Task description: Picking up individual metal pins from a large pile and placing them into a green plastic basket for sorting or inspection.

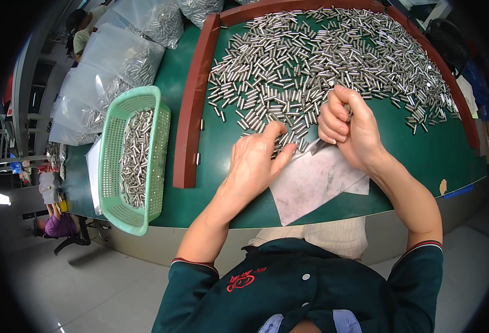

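Many short silver metal pins lie spread over the green table. My left hand rests at the near edge of the pins, thumb and index finger apart, with several pins in the gap between them. Its other fingers are curled and partly hidden. To its right, my right hand is raised in a fist. A grey pointed thing shows just below that fist; I cannot make out what it is. A smudged whitish sheet lies under and between my hands.
A red-brown rail borders the pins on the left, and others run along the back and right. Left of it stands a green perforated basket of pins. Clear plastic bags of pins line the far left. Other people are in the background.
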A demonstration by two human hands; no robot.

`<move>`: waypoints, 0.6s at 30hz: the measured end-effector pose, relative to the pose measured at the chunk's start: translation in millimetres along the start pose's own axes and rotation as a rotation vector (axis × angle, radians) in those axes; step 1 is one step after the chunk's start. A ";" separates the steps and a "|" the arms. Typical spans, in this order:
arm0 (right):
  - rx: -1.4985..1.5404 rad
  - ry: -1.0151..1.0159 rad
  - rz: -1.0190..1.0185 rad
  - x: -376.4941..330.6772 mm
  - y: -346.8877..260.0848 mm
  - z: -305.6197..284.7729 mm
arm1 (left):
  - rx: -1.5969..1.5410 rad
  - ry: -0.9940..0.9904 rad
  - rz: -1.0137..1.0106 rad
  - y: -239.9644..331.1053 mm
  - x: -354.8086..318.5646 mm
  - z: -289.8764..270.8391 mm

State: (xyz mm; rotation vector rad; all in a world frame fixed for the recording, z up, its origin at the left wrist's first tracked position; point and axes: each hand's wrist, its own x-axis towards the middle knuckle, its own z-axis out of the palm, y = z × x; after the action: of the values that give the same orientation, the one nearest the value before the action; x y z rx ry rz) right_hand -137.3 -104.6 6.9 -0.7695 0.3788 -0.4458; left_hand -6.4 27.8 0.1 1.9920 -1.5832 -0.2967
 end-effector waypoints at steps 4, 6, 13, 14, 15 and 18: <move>0.009 0.012 0.003 0.2 -0.2 0.0 | -0.013 -0.008 -0.001 -1.7 0.9 0.6; 0.009 0.011 0.008 0.1 -0.6 0.0 | -0.013 -0.006 0.002 -0.9 0.9 0.5; 0.012 0.006 0.008 1.0 -0.4 -0.8 | 0.029 0.042 0.001 -5.9 -0.3 3.5; 0.012 0.006 0.008 1.0 -0.5 -0.7 | 0.029 0.042 0.002 -6.1 0.0 3.3; 0.015 0.012 0.012 1.0 -0.6 -0.6 | 0.025 0.045 0.008 -6.1 0.3 3.1; 0.020 0.012 0.016 1.1 -0.6 -1.2 | 0.015 0.041 0.014 -4.1 1.0 1.5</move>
State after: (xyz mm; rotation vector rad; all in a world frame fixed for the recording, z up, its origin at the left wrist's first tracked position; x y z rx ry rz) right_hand -137.1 -106.2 6.3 -0.7442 0.3915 -0.4388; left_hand -3.5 27.0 -3.2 1.9849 -1.5773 -0.2385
